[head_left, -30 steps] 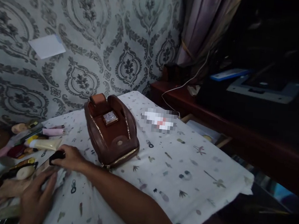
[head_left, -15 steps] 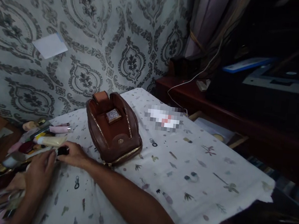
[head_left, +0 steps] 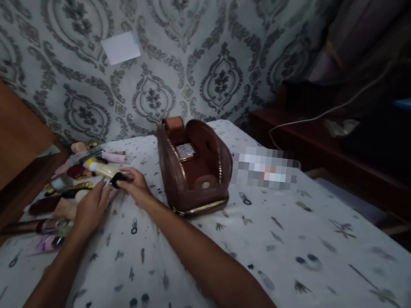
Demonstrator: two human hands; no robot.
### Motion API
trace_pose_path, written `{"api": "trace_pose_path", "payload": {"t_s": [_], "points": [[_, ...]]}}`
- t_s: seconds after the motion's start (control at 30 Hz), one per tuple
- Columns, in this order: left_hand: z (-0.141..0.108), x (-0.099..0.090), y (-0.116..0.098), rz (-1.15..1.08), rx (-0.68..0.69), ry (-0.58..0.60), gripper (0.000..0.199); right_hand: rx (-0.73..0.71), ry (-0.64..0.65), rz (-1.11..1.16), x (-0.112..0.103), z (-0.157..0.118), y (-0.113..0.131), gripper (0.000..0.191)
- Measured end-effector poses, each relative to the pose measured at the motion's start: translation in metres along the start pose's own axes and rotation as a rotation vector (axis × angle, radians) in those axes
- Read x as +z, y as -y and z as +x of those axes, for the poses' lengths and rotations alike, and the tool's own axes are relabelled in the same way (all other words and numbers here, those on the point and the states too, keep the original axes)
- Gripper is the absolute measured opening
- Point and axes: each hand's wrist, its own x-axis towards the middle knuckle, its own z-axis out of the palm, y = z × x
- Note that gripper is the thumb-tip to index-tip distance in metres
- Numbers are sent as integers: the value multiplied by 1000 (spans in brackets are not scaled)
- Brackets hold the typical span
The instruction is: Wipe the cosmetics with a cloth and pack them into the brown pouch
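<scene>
My right hand (head_left: 134, 186) pinches a small black object (head_left: 117, 179), whose exact kind I cannot make out. Right beside it, my left hand (head_left: 91, 206) has its fingers curled together at the edge of a cluster of cosmetics; what they grip is hidden. A cream tube with a yellow end (head_left: 104, 168) lies just beyond both hands. To their right stands a brown leather bag (head_left: 190, 192), unzipped, with a glittery square case (head_left: 185, 151) inside.
Around the left hand lie a pink tube (head_left: 114, 157), a dark brown brush (head_left: 41, 205) and a purple-labelled bottle (head_left: 45, 243). An orange-brown wooden panel (head_left: 2, 145) borders the left. A blurred-out white item (head_left: 263, 168) lies right of the bag on the patterned cloth (head_left: 269, 280).
The view has swung left, so the bag, cosmetics and hands appear further right. Both hands stay close together, and the black object is still in my right fingers.
</scene>
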Motion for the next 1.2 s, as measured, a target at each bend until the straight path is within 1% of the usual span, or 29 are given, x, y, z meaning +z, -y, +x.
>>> {"api": "trace_pose_path", "payload": {"t_s": [0.1, 0.2, 0.3, 0.47, 0.57, 0.67, 0.77, 0.83, 0.93, 0.97, 1.07, 1.2], "points": [[-2, 0, 0, -58, -11, -3, 40, 37, 1, 92, -2, 3, -5, 46], [-3, 0, -2, -136, 10, -55, 39, 69, 29, 140, -1, 4, -8, 47], [-5, 1, -3, -176, 35, -120, 38, 107, 88, 140, 1, 1, -9, 47], [-6, 4, -1, -207, 49, -161, 31, 138, 172, 87, 3, -7, -4, 49], [-5, 4, 1, -228, 20, -197, 31, 102, 186, 22, 5, -9, -1, 50], [-4, 2, 1, -251, -17, -263, 31, 32, 192, -75, 8, -10, 0, 49], [-3, -5, -2, -283, -30, -334, 32, -61, 189, -200, 13, -13, 0, 40], [-4, -11, -5, -327, -2, -390, 33, -119, 185, -291, 16, -17, 1, 31], [-6, -18, -11, -391, 84, -449, 32, -187, 182, -412, 20, -22, 3, 21], [-7, -20, -12, -394, 111, -446, 32, -205, 182, -445, 21, -24, 4, 19], [-9, -21, -15, -368, 160, -380, 34, -249, 191, -521, 22, -26, 3, 18], [-7, -19, -11, -370, 159, -325, 34, -269, 222, -579, 21, -27, 1, 22]]}}
